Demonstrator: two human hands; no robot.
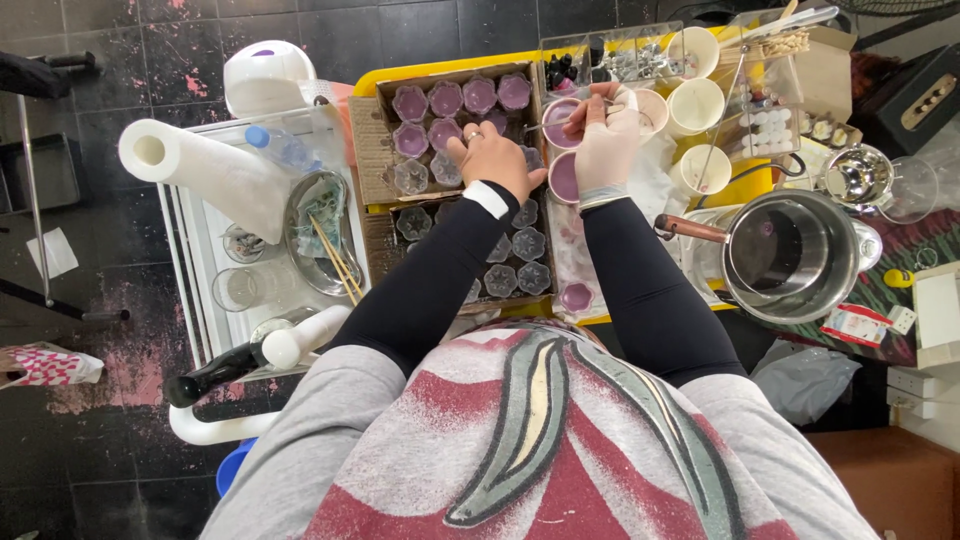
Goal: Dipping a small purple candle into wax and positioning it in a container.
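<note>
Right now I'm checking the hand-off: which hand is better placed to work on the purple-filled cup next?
Probably the right hand: it is gloved, sits right beside the purple-filled cup and seems to hold a thin tool over it. The left hand rests further left, over the box of jars.

Dark floor tiles (120, 60) stained with pink, a white cart (190, 260), and a yellow table (375, 78).

Box of cups (455, 120) sits at centre; paper roll (205, 170) at nine o'clock, pot (790, 255) at three, tray of moulds (505, 255) at six, paper cups (697, 105) toward two.
</note>
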